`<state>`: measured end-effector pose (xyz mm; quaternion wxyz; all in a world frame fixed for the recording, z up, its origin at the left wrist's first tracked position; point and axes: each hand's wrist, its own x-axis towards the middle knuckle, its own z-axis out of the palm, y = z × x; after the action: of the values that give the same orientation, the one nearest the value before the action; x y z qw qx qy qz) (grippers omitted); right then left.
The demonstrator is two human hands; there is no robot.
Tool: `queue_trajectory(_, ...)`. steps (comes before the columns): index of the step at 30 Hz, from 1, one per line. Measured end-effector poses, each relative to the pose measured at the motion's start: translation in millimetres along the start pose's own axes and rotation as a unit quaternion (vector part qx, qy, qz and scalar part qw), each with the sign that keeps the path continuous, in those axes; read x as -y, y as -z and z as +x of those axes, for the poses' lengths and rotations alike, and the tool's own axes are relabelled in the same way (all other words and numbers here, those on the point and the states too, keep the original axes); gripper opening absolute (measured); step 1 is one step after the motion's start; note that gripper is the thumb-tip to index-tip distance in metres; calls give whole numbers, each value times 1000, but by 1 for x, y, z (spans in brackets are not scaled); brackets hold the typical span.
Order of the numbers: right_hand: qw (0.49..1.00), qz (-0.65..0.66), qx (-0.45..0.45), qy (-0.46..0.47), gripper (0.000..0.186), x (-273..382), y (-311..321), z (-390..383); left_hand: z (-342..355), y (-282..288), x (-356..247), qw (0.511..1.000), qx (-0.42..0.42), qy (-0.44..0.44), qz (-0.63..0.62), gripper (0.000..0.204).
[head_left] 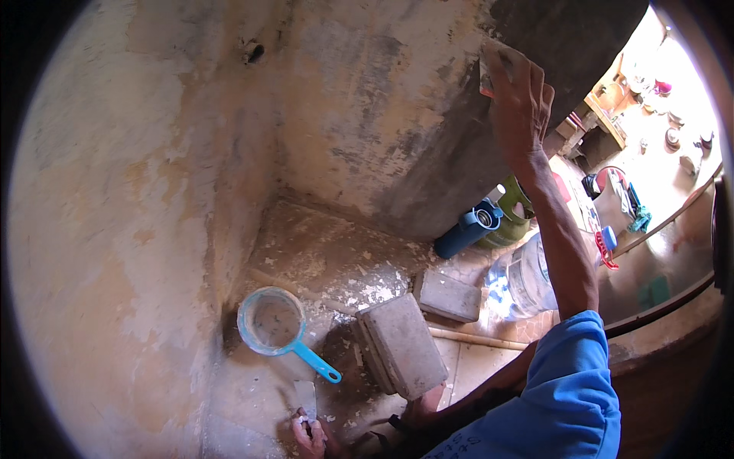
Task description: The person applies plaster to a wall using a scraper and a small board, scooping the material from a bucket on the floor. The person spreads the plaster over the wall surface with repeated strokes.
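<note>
High on the right, my right hand (516,107) is closed around a small flat piece (485,79) with a reddish edge, held against the wall (367,99). Most of that piece is covered by the fingers, so its kind does not show. Dark grey coating (562,46) covers the wall around this hand; farther left the surface is patchy beige and worn. At the lower edge my left hand (308,440) grips a putty knife (306,398), its pale blade pointing up and away from me. Just beyond the knife is a light-blue dipper (315,362) with greyish stuff inside its bowl.
Stacked grey blocks (405,344) stand mid-floor, with another block (451,296) behind. A blue flask (462,236), a green gas cylinder (508,228) and a clear water jug (527,279) crowd below my right arm. White flakes (375,293) litter the floor.
</note>
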<state>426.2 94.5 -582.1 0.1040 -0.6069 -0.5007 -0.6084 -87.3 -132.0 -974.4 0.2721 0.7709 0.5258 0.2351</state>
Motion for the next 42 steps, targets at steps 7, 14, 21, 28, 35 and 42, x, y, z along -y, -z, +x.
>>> queue_trajectory(7, 998, -57, -16, 0, 50, 14, -13, 10, 0, -8, 9, 999, -27, -37, 1, 32)
queue_trajectory(14, 998, -35, 42, 2, 53, 29, -24, -8, -5, -15, 18, 1000, -14, -13, -15, 28)
queue_trajectory(21, 999, -6, 28, 39, 55, 17, 4, -14, 2, -9, 9, 1000, -11, -18, -20, 28)
queue_trajectory(28, 991, -130, 21, 32, 67, -7, -33, -21, 10, 5, -4, 998, -24, -55, 17, 28)
queue_trajectory(35, 991, -83, 92, 55, 67, -6, -23, -63, 12, 3, -2, 978, -87, -162, 101, 24)
queue_trajectory(42, 995, -91, 0, -29, 66, -6, -23, -18, -11, -34, 30, 989, -22, 21, -146, 21)
